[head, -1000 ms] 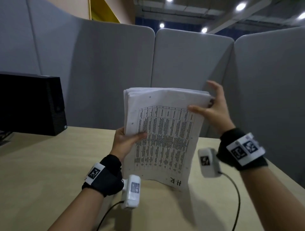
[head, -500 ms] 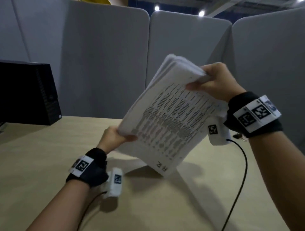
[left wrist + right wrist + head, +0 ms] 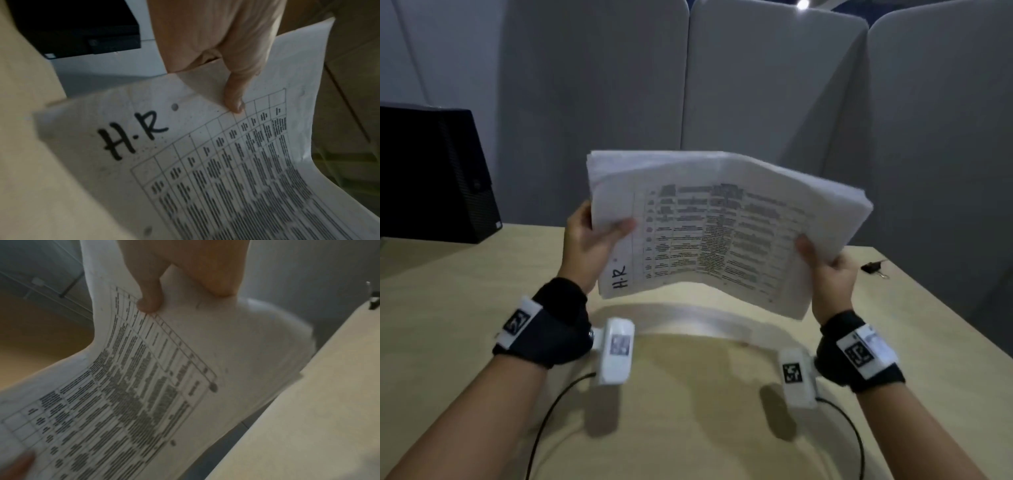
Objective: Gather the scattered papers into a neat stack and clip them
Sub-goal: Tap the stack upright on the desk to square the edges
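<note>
Head view showed the paper stack (image 3: 722, 233) held above the table (image 3: 448, 308); left hand (image 3: 585, 246) and right hand (image 3: 828, 274) pinched opposite ends, thumbs on top; advisably, the grip should have loosened while tapping edges flush; binder clip (image 3: 873, 267) lay near.

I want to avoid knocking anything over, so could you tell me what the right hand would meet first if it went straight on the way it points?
Probably the grey partition panel behind the desk; the right hand holding the paper stack points up and away. Depth is unclear.
</note>
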The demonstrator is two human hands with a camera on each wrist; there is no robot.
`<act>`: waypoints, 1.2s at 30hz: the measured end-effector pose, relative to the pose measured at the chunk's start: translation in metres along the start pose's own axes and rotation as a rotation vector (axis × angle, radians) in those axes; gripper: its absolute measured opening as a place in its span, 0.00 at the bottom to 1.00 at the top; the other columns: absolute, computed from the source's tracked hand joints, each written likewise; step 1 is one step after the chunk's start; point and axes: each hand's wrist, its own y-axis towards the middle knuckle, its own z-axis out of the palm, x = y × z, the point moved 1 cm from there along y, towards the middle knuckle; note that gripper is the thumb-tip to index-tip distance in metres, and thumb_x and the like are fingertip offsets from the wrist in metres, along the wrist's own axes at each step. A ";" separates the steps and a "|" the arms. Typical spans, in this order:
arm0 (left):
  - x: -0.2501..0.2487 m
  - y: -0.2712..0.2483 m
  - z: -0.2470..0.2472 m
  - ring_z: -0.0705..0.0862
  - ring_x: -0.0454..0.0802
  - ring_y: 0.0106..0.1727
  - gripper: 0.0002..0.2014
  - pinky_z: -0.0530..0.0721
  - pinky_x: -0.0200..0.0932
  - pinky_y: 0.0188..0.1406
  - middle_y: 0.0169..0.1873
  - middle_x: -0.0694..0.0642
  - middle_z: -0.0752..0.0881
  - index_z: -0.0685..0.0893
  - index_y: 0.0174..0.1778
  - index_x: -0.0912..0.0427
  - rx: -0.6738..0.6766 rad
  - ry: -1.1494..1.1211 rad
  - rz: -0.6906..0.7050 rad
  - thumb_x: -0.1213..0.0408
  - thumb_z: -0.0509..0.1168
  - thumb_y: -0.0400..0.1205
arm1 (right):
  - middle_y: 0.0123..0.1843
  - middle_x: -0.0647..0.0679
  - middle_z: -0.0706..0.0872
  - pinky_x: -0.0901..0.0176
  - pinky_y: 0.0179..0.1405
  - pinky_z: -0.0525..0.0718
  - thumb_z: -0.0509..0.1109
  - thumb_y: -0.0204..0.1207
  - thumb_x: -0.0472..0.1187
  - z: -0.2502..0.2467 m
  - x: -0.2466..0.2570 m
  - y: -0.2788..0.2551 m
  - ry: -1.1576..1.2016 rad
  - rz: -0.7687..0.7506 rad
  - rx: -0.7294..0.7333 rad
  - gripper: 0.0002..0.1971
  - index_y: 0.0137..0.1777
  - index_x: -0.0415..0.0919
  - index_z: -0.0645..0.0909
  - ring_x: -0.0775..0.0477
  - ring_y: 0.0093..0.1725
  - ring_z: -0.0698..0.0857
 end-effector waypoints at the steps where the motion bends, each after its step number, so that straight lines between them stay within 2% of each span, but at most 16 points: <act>1: 0.005 -0.008 -0.001 0.87 0.37 0.46 0.16 0.86 0.33 0.41 0.49 0.48 0.86 0.81 0.54 0.57 0.036 0.019 -0.001 0.71 0.72 0.72 | 0.37 0.55 0.88 0.57 0.40 0.88 0.75 0.69 0.36 -0.003 -0.005 -0.006 0.020 0.031 0.006 0.04 0.39 0.44 0.83 0.56 0.36 0.86; 2: 0.012 -0.015 -0.003 0.87 0.38 0.49 0.20 0.86 0.33 0.43 0.52 0.50 0.86 0.80 0.59 0.60 0.072 0.041 -0.025 0.70 0.73 0.71 | 0.39 0.53 0.88 0.55 0.41 0.87 0.78 0.64 0.42 -0.007 -0.009 -0.010 0.031 0.069 0.029 0.08 0.41 0.45 0.83 0.54 0.38 0.86; 4: 0.028 -0.025 -0.005 0.86 0.46 0.56 0.27 0.87 0.38 0.49 0.56 0.55 0.86 0.77 0.65 0.64 0.086 0.091 -0.114 0.69 0.74 0.70 | 0.41 0.50 0.89 0.57 0.40 0.88 0.83 0.47 0.60 -0.012 -0.018 -0.012 0.005 0.149 0.094 0.29 0.44 0.44 0.84 0.53 0.39 0.88; 6: 0.036 -0.027 -0.007 0.86 0.51 0.56 0.29 0.86 0.46 0.51 0.56 0.55 0.86 0.76 0.65 0.61 -0.005 0.083 -0.177 0.67 0.76 0.68 | 0.44 0.48 0.89 0.58 0.40 0.89 0.84 0.37 0.65 -0.014 -0.021 -0.006 -0.045 0.170 0.147 0.39 0.48 0.42 0.83 0.52 0.41 0.88; 9: 0.034 -0.021 -0.007 0.85 0.48 0.52 0.29 0.84 0.44 0.46 0.53 0.52 0.86 0.75 0.64 0.59 -0.049 0.054 -0.183 0.68 0.77 0.68 | 0.47 0.45 0.89 0.57 0.42 0.88 0.82 0.51 0.51 -0.011 -0.016 0.004 -0.082 0.184 0.232 0.29 0.53 0.40 0.82 0.47 0.46 0.88; 11: 0.030 -0.016 -0.004 0.87 0.49 0.49 0.18 0.84 0.45 0.45 0.48 0.53 0.87 0.81 0.55 0.60 -0.043 0.044 -0.183 0.70 0.75 0.70 | 0.45 0.46 0.90 0.54 0.41 0.89 0.84 0.46 0.55 -0.008 -0.014 0.008 -0.091 0.204 0.258 0.31 0.49 0.41 0.83 0.46 0.44 0.89; 13: 0.023 -0.015 0.000 0.89 0.42 0.40 0.09 0.84 0.42 0.43 0.43 0.51 0.88 0.83 0.44 0.57 -0.060 0.036 -0.147 0.72 0.73 0.72 | 0.39 0.50 0.91 0.54 0.38 0.89 0.85 0.38 0.60 -0.006 -0.013 0.011 -0.065 0.219 0.239 0.35 0.44 0.42 0.83 0.51 0.38 0.90; 15: 0.016 -0.014 0.001 0.88 0.35 0.35 0.09 0.84 0.35 0.37 0.41 0.50 0.87 0.83 0.42 0.55 -0.079 0.021 -0.091 0.73 0.72 0.73 | 0.36 0.52 0.91 0.53 0.37 0.86 0.85 0.48 0.53 -0.005 -0.010 0.011 -0.021 0.194 0.228 0.26 0.43 0.40 0.83 0.54 0.35 0.90; 16: 0.013 -0.014 -0.001 0.88 0.34 0.36 0.10 0.84 0.33 0.36 0.42 0.49 0.87 0.83 0.44 0.55 -0.078 0.020 -0.067 0.72 0.72 0.73 | 0.36 0.51 0.91 0.53 0.37 0.86 0.85 0.49 0.52 -0.007 -0.009 0.011 -0.005 0.180 0.227 0.25 0.43 0.39 0.83 0.54 0.36 0.90; 19: 0.010 -0.015 -0.008 0.84 0.34 0.45 0.24 0.82 0.30 0.38 0.51 0.42 0.81 0.76 0.62 0.48 0.001 0.058 -0.072 0.71 0.72 0.73 | 0.45 0.46 0.90 0.55 0.40 0.88 0.86 0.40 0.58 -0.013 -0.008 0.009 -0.011 0.149 0.208 0.41 0.53 0.36 0.83 0.50 0.42 0.89; 22: 0.008 -0.018 -0.008 0.79 0.35 0.50 0.36 0.77 0.31 0.42 0.57 0.44 0.76 0.65 0.75 0.46 -0.008 0.047 -0.109 0.69 0.73 0.73 | 0.52 0.42 0.87 0.54 0.41 0.86 0.83 0.43 0.58 -0.012 -0.002 0.008 -0.055 0.118 0.221 0.48 0.64 0.34 0.76 0.47 0.47 0.88; 25: 0.004 -0.018 -0.004 0.79 0.38 0.51 0.33 0.76 0.32 0.43 0.60 0.47 0.77 0.67 0.74 0.48 -0.098 -0.019 -0.108 0.65 0.72 0.74 | 0.45 0.49 0.84 0.63 0.33 0.84 0.74 0.47 0.66 -0.006 0.007 0.010 -0.036 0.136 0.126 0.41 0.58 0.41 0.75 0.56 0.37 0.86; 28: 0.000 -0.018 0.000 0.80 0.39 0.48 0.24 0.77 0.33 0.40 0.55 0.46 0.80 0.73 0.68 0.49 -0.094 -0.002 -0.108 0.61 0.70 0.75 | 0.43 0.45 0.85 0.58 0.39 0.81 0.66 0.59 0.71 0.000 0.012 0.014 -0.045 0.220 -0.019 0.35 0.51 0.39 0.81 0.50 0.38 0.84; 30: -0.003 -0.017 0.003 0.81 0.40 0.43 0.18 0.78 0.31 0.35 0.48 0.45 0.81 0.76 0.62 0.49 -0.101 -0.013 -0.112 0.58 0.69 0.76 | 0.37 0.46 0.82 0.60 0.35 0.77 0.66 0.71 0.61 0.004 0.014 0.016 -0.064 0.263 -0.059 0.22 0.43 0.39 0.81 0.49 0.34 0.81; 32: -0.005 -0.014 0.005 0.79 0.40 0.39 0.12 0.77 0.33 0.32 0.43 0.45 0.80 0.78 0.56 0.48 -0.123 -0.024 -0.124 0.54 0.66 0.78 | 0.33 0.48 0.77 0.63 0.30 0.73 0.67 0.74 0.48 0.006 0.013 0.018 -0.059 0.287 -0.104 0.12 0.36 0.41 0.76 0.50 0.30 0.77; 36: -0.002 -0.007 0.006 0.77 0.40 0.40 0.07 0.73 0.37 0.36 0.45 0.46 0.80 0.80 0.50 0.49 -0.174 0.011 -0.118 0.55 0.67 0.78 | 0.33 0.51 0.77 0.63 0.29 0.71 0.67 0.72 0.43 0.011 0.011 0.021 -0.067 0.248 -0.180 0.07 0.39 0.40 0.79 0.52 0.32 0.75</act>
